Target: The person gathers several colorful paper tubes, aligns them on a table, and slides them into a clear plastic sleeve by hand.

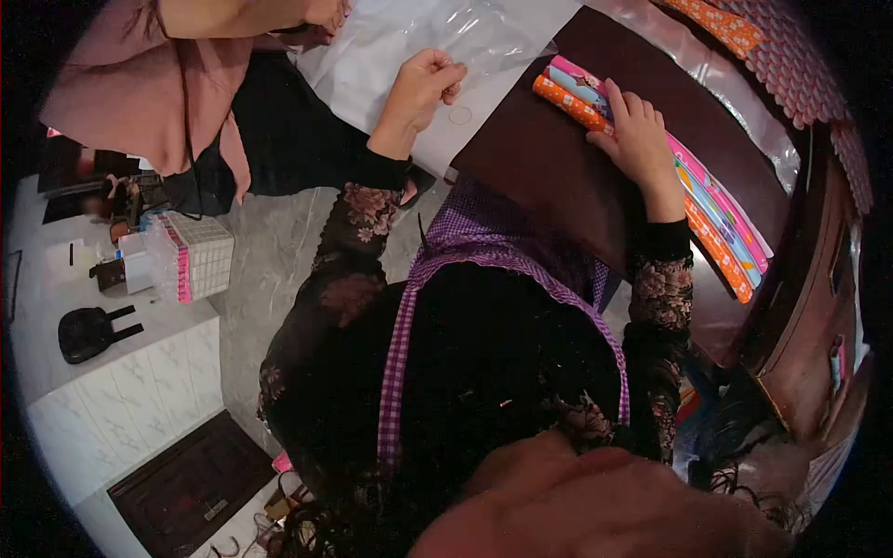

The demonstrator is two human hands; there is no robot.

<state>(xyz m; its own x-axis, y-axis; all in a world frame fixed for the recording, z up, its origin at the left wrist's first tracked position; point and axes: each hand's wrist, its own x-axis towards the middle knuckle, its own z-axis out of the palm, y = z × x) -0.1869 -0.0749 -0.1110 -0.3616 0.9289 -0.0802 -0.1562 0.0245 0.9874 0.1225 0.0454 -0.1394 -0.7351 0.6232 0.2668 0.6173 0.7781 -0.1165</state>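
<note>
a grey marbled floor [288, 228] frames a dark brown worktop [535, 153] where three printed rolls [579, 88], in pink, blue and orange, lie side by side, running from near its left edge, beside a white surface [358, 88], toward its right end; a person's right hand [642, 139] rests over them, fingers slightly apart, while the left hand [420, 91] has thumb and fingertips pressed together at a clear plastic film [493, 37], though whether they pinch it cannot be told; the step in hand appears to be steadying the rolls while handling the film, and the next move seems to call for a sure hold on the film's edge
</note>
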